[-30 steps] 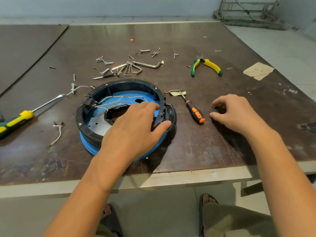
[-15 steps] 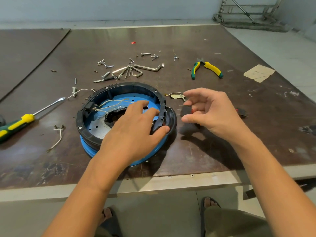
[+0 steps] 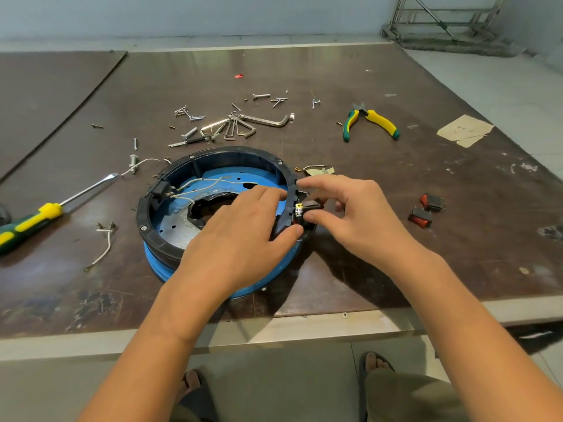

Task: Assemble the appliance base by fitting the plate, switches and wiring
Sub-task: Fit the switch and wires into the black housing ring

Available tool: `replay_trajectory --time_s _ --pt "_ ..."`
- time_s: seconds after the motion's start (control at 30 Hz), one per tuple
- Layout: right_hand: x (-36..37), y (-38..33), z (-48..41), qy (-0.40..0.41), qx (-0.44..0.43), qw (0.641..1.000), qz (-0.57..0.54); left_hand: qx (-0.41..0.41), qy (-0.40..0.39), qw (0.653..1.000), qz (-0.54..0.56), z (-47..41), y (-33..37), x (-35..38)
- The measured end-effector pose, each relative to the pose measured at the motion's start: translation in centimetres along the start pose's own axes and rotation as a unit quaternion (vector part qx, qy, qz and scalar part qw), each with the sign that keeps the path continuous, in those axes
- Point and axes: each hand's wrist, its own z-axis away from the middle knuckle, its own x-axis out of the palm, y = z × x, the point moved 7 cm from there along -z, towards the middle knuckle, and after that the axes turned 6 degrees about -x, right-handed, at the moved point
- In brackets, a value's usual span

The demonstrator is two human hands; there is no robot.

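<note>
Plastic base (image 3: 231, 152): head view; black ring over a blue shell, lying flat on the table (image 3: 380, 269) near its front edge. It looks light and stiff, and would likely slide on the board unless steadied.
Switch (image 3: 311, 205): small black body at the outer right face of the rim, touching it; I cannot tell whether it is seated. Hard and light; the terminals probably bend easily, so hold it by the body.
Left hand (image 3: 240, 236): clamped on the base's right rim, fingers inside the ring, thumb outside.
Right hand (image 3: 362, 214): pinching the switch, thumb and fingertips closed on its sides.
Wiring (image 3: 198, 190): thin white leads, loose inside the ring; limp, best taken near the ends.
Plate (image 3: 173, 223): thin metal sheet on the ring's floor, partly hidden.
Spare switches (image 3: 421, 218): two, red-faced, well to the right of the base.
</note>
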Motion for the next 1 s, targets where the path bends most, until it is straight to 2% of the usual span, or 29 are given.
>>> replay_trajectory --time_s 0.33,0.73,0.9,1.0 --pt "0.2 0.4 0.3 0.028 0.030 0.998 -0.051 -0.005 0.008 1.000 -0.025 0.1 0.1 0.0" --pt "0.3 -0.5 0.3 -0.053 0.010 0.998 -0.035 -0.003 0.001 1.000 -0.016 0.1 0.0 0.1" --pt "0.7 -1.0 0.3 -0.018 -0.001 1.000 -0.026 -0.019 -0.012 0.999 -0.027 0.1 -0.2 0.3" --pt "0.8 -0.5 0.2 0.004 0.022 0.999 -0.040 -0.019 -0.016 0.999 -0.022 0.1 -0.2 0.2"
